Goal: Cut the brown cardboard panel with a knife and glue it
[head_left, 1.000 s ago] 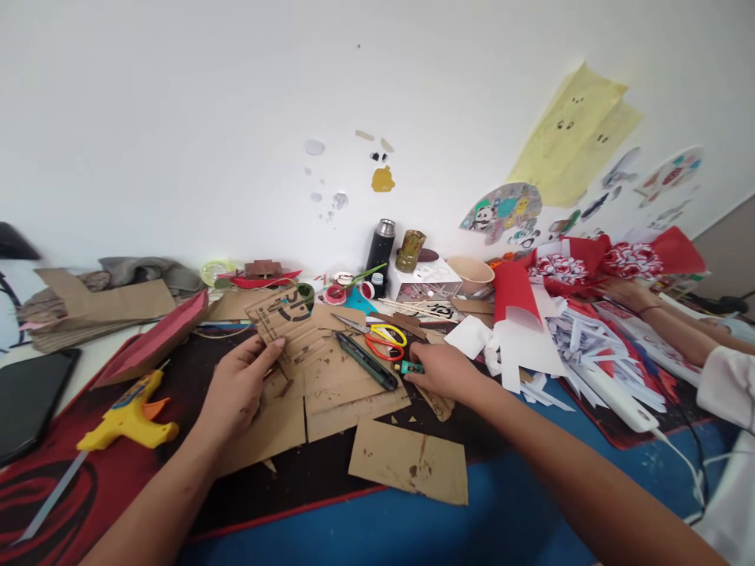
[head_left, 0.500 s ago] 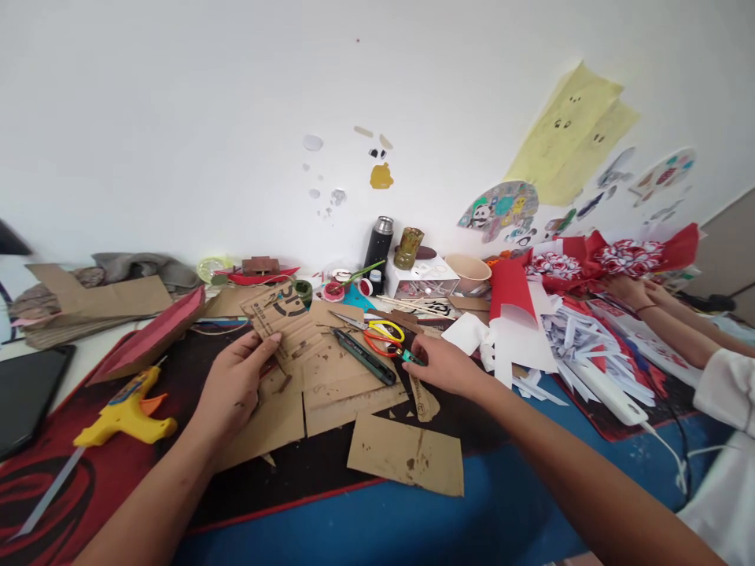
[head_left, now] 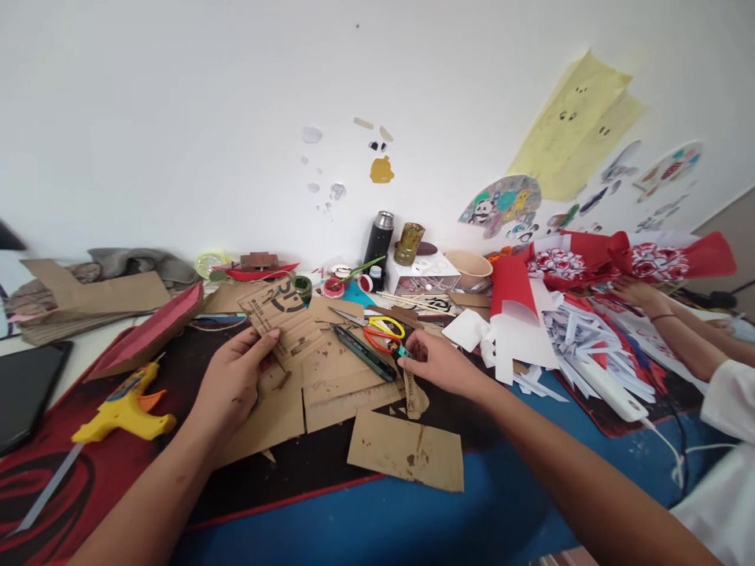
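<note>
The left hand point(head_left: 233, 383) pinches a printed cardboard piece point(head_left: 281, 318) between thumb and fingers, lifted a little above the cardboard sheets point(head_left: 330, 385) on the mat. The right hand point(head_left: 440, 363) closes its fingertips on a small teal lighter point(head_left: 403, 353), just beside the scissors point(head_left: 383, 334) and the utility knife point(head_left: 364, 354).

printed cardboard piece point(head_left: 281, 318) tilted, small teal lighter point(head_left: 403, 353)

Cardboard piece point(head_left: 277, 314): brown, black printed lettering. Glue gun point(head_left: 121, 409): yellow, orange trigger. Scissors point(head_left: 383, 334): one yellow handle, one red. Small lighter point(head_left: 403, 353): teal. Mat point(head_left: 88, 472): black with red swirls. Counter point(head_left: 472, 519): blue. Flask point(head_left: 378, 240): black, silver cap.
</note>
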Motion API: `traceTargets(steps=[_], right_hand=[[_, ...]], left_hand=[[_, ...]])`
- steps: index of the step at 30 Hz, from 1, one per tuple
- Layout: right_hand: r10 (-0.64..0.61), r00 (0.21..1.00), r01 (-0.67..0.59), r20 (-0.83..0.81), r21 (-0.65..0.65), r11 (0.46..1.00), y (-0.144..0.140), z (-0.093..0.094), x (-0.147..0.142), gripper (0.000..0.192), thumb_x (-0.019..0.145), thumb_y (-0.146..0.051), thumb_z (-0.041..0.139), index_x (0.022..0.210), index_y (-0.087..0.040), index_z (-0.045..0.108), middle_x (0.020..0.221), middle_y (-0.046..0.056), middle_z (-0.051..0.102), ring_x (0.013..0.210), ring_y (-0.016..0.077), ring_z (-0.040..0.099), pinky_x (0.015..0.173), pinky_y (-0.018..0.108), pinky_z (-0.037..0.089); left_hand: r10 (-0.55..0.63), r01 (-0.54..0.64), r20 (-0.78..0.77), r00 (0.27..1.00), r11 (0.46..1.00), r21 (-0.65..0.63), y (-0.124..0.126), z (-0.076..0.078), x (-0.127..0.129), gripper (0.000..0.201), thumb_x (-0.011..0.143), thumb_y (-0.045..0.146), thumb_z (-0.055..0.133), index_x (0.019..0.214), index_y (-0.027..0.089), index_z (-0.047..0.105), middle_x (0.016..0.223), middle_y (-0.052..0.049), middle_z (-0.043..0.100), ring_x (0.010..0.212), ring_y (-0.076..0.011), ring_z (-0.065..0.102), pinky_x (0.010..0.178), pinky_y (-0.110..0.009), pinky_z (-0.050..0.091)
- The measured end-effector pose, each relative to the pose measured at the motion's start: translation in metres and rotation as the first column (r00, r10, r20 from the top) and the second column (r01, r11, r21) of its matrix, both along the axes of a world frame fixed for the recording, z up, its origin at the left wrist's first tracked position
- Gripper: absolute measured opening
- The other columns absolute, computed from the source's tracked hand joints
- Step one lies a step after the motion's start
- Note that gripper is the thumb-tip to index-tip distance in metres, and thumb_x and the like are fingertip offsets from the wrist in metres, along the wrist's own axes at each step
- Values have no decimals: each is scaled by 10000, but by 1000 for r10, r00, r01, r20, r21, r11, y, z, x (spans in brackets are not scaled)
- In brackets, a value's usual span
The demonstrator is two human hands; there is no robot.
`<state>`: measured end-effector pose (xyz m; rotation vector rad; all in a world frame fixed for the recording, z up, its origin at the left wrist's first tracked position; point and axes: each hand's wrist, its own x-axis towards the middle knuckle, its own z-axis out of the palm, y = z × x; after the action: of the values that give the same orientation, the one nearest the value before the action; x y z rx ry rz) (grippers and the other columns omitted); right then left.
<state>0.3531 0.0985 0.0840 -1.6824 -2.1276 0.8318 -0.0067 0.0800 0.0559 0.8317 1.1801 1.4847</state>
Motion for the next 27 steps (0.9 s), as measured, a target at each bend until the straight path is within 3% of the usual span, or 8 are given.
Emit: traceTargets(steps=[8, 13, 17, 20, 27], right_hand=[[-27, 999, 28, -36, 8, 1000, -1, -2, 5, 325, 926, -522, 764, 1043, -255, 622, 965, 27, 712, 865, 233, 638, 786, 381, 476], [-60, 991, 66, -124, 51, 997, 0, -7, 7, 351, 913, -550, 760, 1029, -256, 608, 944, 17, 682, 843, 219, 613, 780, 380, 492], [-59, 956, 43, -286, -61, 997, -1, -11, 4, 420, 902, -599, 778, 1091, -249, 641, 920, 8, 665, 807, 202, 622, 704, 348, 518], [-70, 918, 10, -390, -156, 988, -3, -12, 1, 516, 857, -634, 849, 1145, -251, 657, 892, -7, 636, 766, 190, 610, 600, 310, 520], [-67, 863, -28, -500, -180, 983, -2, -7, -5, 565, 787, -566, 951, 1182, -235, 719, 930, -15, 640, 745, 158, 596, 554, 278, 524]], left_hand=[[9, -9, -46, 999, 1000, 4, 1, 1, 1, 622, 627, 681, 1003, 1036, 237, 853, 1125, -106, 884, 1066, -345, 832, 829, -439, 733], [0, 1, -127, 992, 1000, 8, -1, 0, 0, 656, 627, 729, 996, 1051, 246, 864, 1157, -94, 888, 1099, -349, 821, 957, -493, 717], [1, 0, -172, 985, 1000, 8, -2, 1, -1, 685, 612, 763, 992, 1053, 254, 866, 1162, -80, 892, 1122, -347, 813, 1035, -497, 691], [4, -4, -184, 983, 1000, -1, -4, 4, 0, 687, 616, 769, 990, 1040, 244, 864, 1142, -85, 892, 1090, -329, 814, 983, -448, 703], [19, -23, -222, 975, 1000, -18, -6, 13, 6, 736, 557, 804, 996, 1005, 236, 861, 1061, -84, 891, 986, -317, 822, 923, -446, 717]])
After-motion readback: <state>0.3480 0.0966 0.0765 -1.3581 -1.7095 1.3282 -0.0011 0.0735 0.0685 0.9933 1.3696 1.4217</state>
